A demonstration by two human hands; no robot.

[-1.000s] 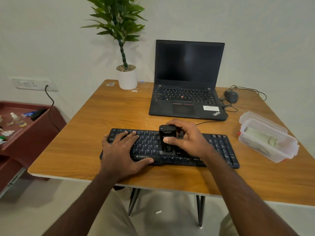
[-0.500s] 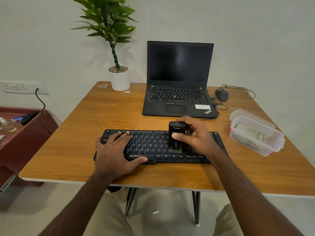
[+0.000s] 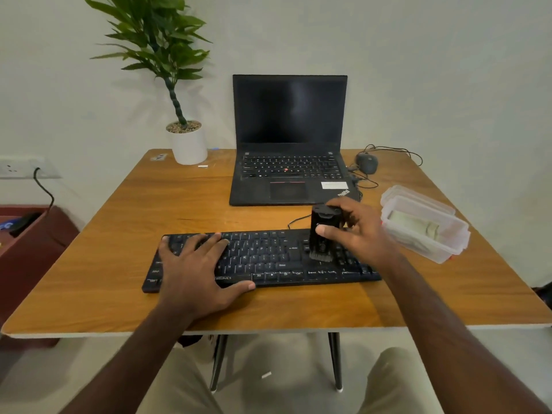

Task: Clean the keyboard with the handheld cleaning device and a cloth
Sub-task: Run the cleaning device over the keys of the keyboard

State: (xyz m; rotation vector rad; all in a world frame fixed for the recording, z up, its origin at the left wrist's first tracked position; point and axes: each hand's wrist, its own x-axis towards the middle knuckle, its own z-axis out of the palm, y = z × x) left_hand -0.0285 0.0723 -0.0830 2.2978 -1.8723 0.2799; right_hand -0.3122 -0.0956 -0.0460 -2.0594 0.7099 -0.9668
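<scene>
The black keyboard (image 3: pixel 263 258) lies across the middle of the frame, near the front edge of the wooden table (image 3: pixel 125 234), square to the person, which puts every key row within easy reach of both arms. The left hand (image 3: pixel 194 264) is spread flat on the keyboard's left part, fingers splayed over the keys and thumb along the front edge; this looks like a brace to stop the board sliding while the other hand works. The right hand (image 3: pixel 355 231) is closed around the handheld cleaning device (image 3: pixel 322 234), a small dark upright body, with the thumb across its front and the fingers wrapped behind. The device stands roughly vertical with its brush end down, touching the keys at the right of the main block, probably so the bristles reach into the gaps. The left hand grips nothing; it only presses down, open. No cloth can be made out; a clear plastic box (image 3: pixel 424 231) at centre right holds something pale and rolled, which I cannot identify. In my judgement the brushing pass is under way and the wiping is not yet done.
</scene>
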